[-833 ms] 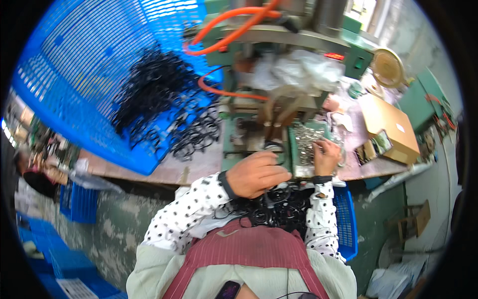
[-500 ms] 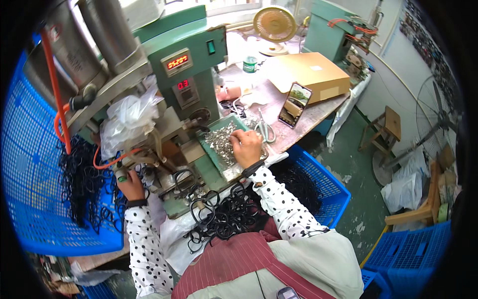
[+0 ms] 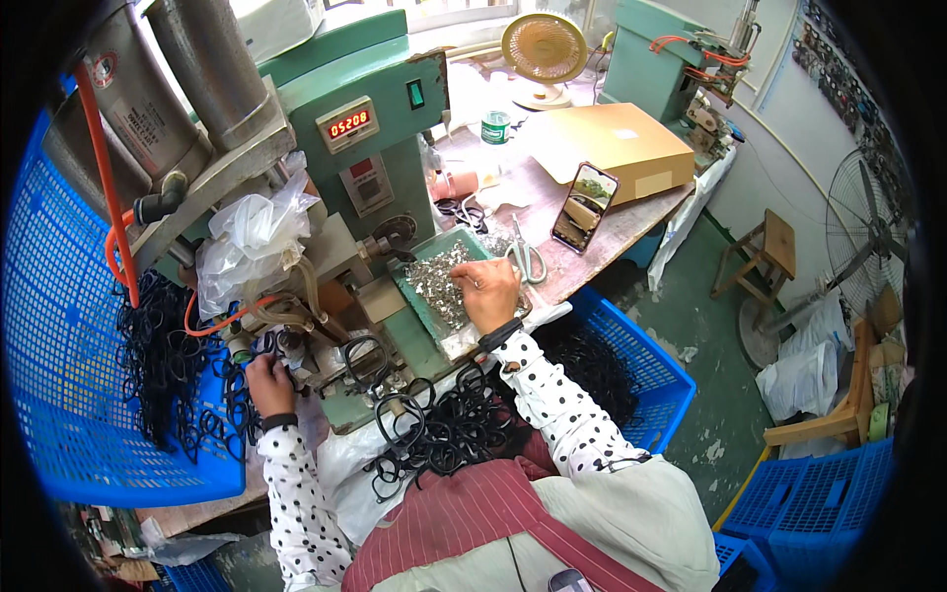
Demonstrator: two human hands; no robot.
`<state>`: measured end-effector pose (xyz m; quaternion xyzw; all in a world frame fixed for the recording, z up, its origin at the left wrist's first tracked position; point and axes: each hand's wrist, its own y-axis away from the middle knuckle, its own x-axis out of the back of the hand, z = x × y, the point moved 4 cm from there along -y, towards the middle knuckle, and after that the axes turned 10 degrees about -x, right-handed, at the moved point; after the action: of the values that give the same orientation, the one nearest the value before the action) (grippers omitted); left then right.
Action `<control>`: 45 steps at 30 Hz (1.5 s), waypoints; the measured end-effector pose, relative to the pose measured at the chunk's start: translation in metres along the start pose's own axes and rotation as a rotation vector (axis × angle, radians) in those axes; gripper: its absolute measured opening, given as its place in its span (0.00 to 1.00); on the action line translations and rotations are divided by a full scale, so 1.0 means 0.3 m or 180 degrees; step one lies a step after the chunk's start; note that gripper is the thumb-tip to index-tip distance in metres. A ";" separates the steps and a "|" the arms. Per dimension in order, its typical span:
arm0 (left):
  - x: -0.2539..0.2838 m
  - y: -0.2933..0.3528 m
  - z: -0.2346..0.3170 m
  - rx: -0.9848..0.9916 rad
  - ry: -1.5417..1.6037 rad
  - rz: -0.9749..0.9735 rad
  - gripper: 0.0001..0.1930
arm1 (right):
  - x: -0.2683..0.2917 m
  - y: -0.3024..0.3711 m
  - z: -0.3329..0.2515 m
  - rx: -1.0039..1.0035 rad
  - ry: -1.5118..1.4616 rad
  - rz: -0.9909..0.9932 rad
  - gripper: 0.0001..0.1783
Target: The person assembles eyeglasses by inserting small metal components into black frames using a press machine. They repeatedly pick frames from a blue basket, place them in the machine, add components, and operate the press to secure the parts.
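Observation:
My right hand is over a green tray heaped with small shiny metal pieces. Its thumb and fingers are pinched together; anything between them is too small to name. At the left side of the green press machine, my left hand is curled closed, just below a fitting with a green button. What its fingers hold, if anything, is hidden. A black loop stands at the front of the machine. More black loops lie in a tangled pile in front of me.
Blue baskets with black loops stand left and right. Scissors, a propped phone and a cardboard box are beyond the tray. Orange hoses hang at the machine. A stool and floor fan stand right.
My left hand has come off the green button and shifted slightly right and down. The upper counter display has changed and the lower display is no longer lit. My right hand stays over the tray.

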<state>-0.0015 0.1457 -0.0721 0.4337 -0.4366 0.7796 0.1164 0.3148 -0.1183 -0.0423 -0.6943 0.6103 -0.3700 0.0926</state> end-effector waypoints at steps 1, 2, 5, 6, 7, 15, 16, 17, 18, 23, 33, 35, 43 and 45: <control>0.030 0.020 -0.003 0.0193 0.0275 0.0244 0.06 | 0.001 0.001 -0.019 -0.0051 0.0059 -0.0053 0.05; 0.100 0.033 0.052 0.0403 0.0539 0.0498 0.07 | -0.006 -0.003 -0.031 -0.0069 -0.0112 -0.0168 0.06; 0.202 0.087 0.206 0.0461 0.1247 0.1517 0.10 | -0.037 -0.004 -0.107 -0.0133 -0.0687 -0.0593 0.06; 0.261 0.086 0.309 0.0461 0.1362 0.1684 0.11 | -0.026 -0.005 -0.157 -0.0233 -0.0974 -0.0862 0.11; 0.319 0.067 0.403 -0.0399 0.0865 0.1565 0.13 | -0.009 -0.005 -0.203 -0.0277 -0.1192 -0.0980 0.11; 0.358 -0.011 0.711 -0.2412 0.1404 0.0633 0.24 | 0.004 0.077 -0.446 -0.1178 -0.2525 -0.2185 0.24; 0.356 -0.015 0.718 -0.2443 0.1513 0.0487 0.24 | 0.001 0.082 -0.452 -0.1245 -0.2337 -0.2223 0.23; 0.346 -0.012 0.716 -0.2433 0.1632 0.0503 0.24 | 0.005 0.080 -0.459 -0.1313 -0.2144 -0.2259 0.23; 0.340 -0.007 0.711 -0.2432 0.1677 0.0509 0.24 | 0.010 0.076 -0.466 -0.1377 -0.1949 -0.2288 0.23; 0.329 0.035 0.710 -0.2669 0.1674 0.0537 0.26 | -0.010 0.055 -0.522 -0.1409 -0.1985 -0.2257 0.29; 0.303 -0.009 0.715 -0.3064 0.2275 -0.0153 0.25 | -0.049 0.008 -0.332 -0.1270 -0.2030 -0.1742 0.26; 0.291 -0.020 0.703 -0.3140 0.2288 -0.0184 0.25 | -0.030 -0.045 -0.166 -0.0415 -0.0379 -0.0678 0.22; 0.286 -0.015 0.697 -0.3085 0.2349 -0.0216 0.25 | -0.060 0.019 -0.003 0.0457 0.1167 -0.1034 0.18; 0.285 -0.017 0.703 -0.3115 0.2377 -0.0152 0.25 | -0.069 0.017 0.022 0.0485 0.0963 -0.0950 0.10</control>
<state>0.0716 -0.0331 0.0484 0.0373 -0.6637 0.5852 0.4645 0.3153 -0.1028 -0.0582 -0.7045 0.4780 -0.5246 -0.0036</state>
